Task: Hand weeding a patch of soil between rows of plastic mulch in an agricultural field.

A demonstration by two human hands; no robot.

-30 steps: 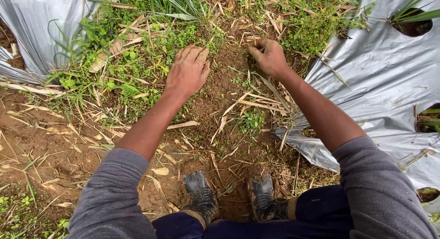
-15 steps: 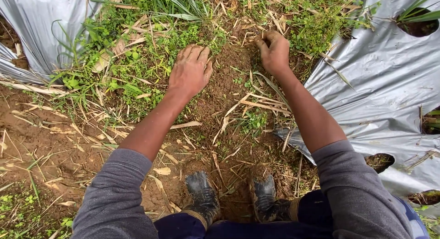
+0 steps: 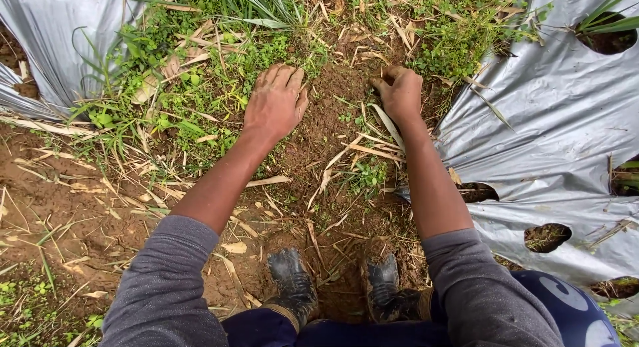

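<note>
My left hand (image 3: 274, 102) lies palm down on the soil at the edge of a patch of small green weeds (image 3: 200, 81), fingers spread and pointing away from me. My right hand (image 3: 400, 93) is curled into a loose fist on the bare brown soil (image 3: 333, 121), its fingers closed around something small at ground level; I cannot make out what it grips. Both hands are muddy. Grey sleeves cover my forearms above the wrists.
Silver plastic mulch sheets lie at the right (image 3: 552, 147) and the far left (image 3: 46, 47), the right one with round planting holes (image 3: 546, 236). Dry straw and leaves litter the furrow. My two muddy black boots (image 3: 293, 280) stand on the soil below my arms.
My right hand has slid left and slightly toward me across the soil, staying curled. My left hand has kept its place on the weeds.
</note>
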